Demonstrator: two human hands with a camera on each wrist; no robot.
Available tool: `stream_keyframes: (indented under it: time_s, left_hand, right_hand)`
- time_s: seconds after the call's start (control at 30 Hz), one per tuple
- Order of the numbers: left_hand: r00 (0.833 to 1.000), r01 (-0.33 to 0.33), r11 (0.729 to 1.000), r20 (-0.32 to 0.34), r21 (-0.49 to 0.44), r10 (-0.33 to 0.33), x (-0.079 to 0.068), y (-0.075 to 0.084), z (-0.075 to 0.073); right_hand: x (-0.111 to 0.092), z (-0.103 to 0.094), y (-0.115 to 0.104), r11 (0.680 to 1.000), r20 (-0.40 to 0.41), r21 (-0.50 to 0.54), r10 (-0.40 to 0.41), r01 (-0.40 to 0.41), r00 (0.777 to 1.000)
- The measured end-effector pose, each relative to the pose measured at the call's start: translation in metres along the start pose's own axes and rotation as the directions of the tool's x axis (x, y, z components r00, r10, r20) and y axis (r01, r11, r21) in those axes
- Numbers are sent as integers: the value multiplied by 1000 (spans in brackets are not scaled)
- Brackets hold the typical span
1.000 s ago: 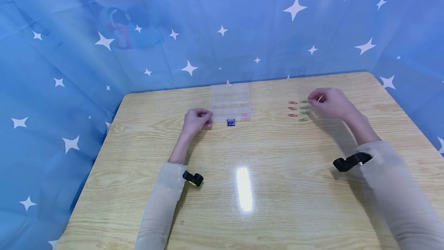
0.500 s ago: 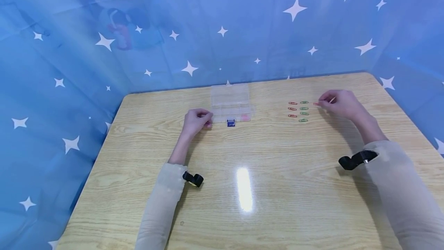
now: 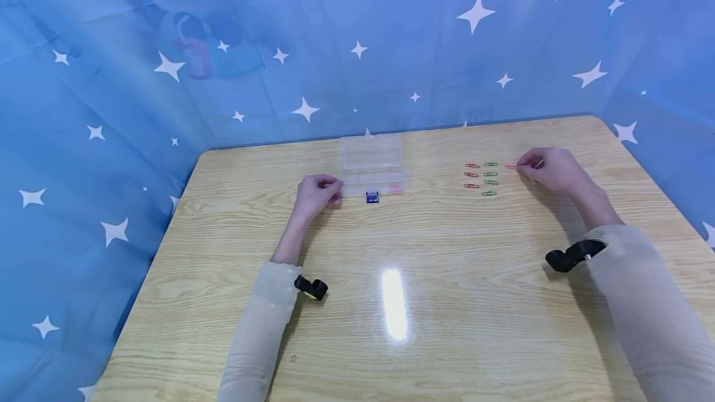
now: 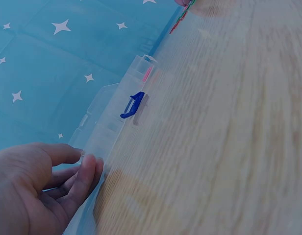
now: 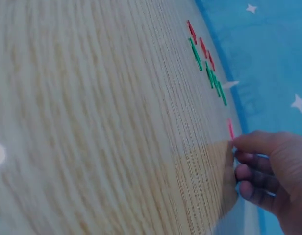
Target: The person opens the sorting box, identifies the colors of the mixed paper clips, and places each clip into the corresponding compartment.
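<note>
In the head view my right hand [image 3: 550, 168] pinches one end of a pink paper clip [image 3: 511, 166] between thumb and forefinger, at or just above the tabletop. Left of it lie a column of green paper clips [image 3: 490, 174] and a column of red paper clips [image 3: 472, 174]. My left hand [image 3: 316, 194] holds the near left corner of a clear plastic box [image 3: 371, 152] with its fingertips. The box lies with its lid folded back, and a blue latch [image 3: 372, 197] juts from its front. Something pink [image 3: 396, 189] shows in its right front compartment.
The wooden table [image 3: 346, 303] carries a bright light reflection [image 3: 394, 306] in its middle. A blue curtain [image 3: 335, 36] with white stars hangs right behind the table's back edge.
My right hand has moved right from beside the top green clip, and the pink paper clip now shows at its fingertips. My left hand has stayed at the box corner.
</note>
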State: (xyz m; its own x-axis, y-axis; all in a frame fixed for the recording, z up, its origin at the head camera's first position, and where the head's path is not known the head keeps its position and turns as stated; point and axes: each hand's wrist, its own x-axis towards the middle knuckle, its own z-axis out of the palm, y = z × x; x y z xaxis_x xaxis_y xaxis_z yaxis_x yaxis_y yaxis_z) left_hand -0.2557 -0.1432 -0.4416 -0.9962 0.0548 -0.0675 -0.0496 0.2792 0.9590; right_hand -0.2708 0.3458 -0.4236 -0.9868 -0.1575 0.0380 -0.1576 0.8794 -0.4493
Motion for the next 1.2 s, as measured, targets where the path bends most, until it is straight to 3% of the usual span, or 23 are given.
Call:
stream_keyframes:
  time_s: [0.83, 1.2]
  left_hand:
    - [1000, -5, 1000, 11, 7, 5, -1, 1, -1]
    - [1000, 5, 1000, 9, 11, -5, -1, 3, -1]
  right_hand:
    - [0, 0, -2, 1000, 25, 3, -6, 6, 1000]
    - [-1, -3, -27, 997, 3, 22, -72, 72, 997]
